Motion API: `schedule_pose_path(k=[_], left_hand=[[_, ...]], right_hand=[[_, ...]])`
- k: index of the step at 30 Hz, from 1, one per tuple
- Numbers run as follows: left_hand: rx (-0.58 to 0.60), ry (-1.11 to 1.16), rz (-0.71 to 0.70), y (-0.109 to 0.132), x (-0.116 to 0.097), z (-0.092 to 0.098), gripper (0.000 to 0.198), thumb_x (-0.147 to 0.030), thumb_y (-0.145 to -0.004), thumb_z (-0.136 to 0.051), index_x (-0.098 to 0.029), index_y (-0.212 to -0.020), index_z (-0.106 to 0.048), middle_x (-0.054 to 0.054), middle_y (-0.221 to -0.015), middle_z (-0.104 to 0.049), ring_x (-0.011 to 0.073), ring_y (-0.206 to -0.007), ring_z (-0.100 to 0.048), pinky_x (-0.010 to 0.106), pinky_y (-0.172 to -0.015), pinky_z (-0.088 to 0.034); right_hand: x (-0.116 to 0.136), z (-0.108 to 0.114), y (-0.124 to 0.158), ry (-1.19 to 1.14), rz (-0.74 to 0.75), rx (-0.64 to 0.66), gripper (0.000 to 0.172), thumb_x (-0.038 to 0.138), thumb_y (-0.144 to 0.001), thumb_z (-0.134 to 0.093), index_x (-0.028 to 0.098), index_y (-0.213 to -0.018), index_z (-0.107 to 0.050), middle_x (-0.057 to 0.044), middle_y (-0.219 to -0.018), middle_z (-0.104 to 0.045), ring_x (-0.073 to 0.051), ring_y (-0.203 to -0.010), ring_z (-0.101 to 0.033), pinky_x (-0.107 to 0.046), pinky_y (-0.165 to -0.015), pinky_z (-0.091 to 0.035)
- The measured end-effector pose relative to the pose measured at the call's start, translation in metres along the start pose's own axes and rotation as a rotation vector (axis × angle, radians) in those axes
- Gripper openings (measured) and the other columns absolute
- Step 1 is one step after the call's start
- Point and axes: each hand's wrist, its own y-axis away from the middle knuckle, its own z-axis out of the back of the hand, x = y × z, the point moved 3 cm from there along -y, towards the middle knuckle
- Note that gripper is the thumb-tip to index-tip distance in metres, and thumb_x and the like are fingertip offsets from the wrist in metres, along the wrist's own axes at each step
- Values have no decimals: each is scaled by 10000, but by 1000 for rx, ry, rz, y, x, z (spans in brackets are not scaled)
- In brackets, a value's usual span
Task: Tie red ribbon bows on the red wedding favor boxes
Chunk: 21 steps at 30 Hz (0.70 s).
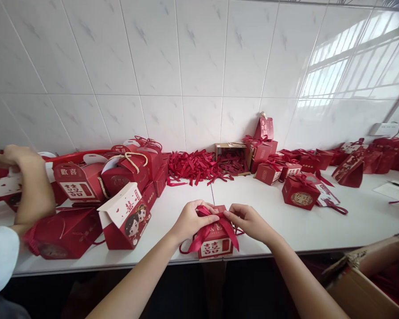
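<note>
A small red gift box (pixel 216 249) with a cream label and dark red characters stands at the table's front edge, right before me. Across its top runs a red ribbon (pixel 202 235), its tails hanging down the front. My left hand (pixel 193 222) pinches the ribbon between thumb and fingers at the box's upper left. On the other side, my right hand (pixel 248 220) pinches the ribbon near the knot or bow. The fingers partly hide how the ribbon is tied. A thin dark red cord loops out at the box's left side.
Red ribbons (pixel 194 166) lie heaped by the wall beside an open carton (pixel 231 161). Gift boxes crowd the left, including a cream-topped box (pixel 126 217); a co-worker's arm (pixel 33 186) reaches among them. A red box (pixel 301 191) stands at right; a cardboard box (pixel 365 283) sits below.
</note>
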Motion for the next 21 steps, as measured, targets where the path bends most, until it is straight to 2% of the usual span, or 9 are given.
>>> schedule_pose_path(k=[6,14,21], left_hand=[[-16,15,-28,-1,-1,-1,249,-398,-758,-690,-154,-764,-640,98,-983,-710,241,-905,-666,365,-842,-501],[-27,-39,-30,-1,3,0,240,-355,-682,-760,-158,-776,-660,98,-1025,-707,248,-936,-664,362,-853,-500],[-31,-35,-42,-2,5,-2,219,-348,-691,-744,-157,-771,-674,104,-1017,-710,250,-926,-665,369,-856,-499]], right_hand=[[4,4,-3,-70,2,2,403,544,-840,-538,183,-675,-472,31,-588,-487,-98,-542,-433,-236,-513,-351],[5,7,-5,-96,23,-47,443,568,-791,-578,187,-599,-460,41,-547,-445,-96,-519,-378,-243,-510,-305],[5,9,-3,-61,56,-129,462,595,-775,-576,195,-588,-441,45,-556,-399,-100,-538,-334,-246,-510,-292]])
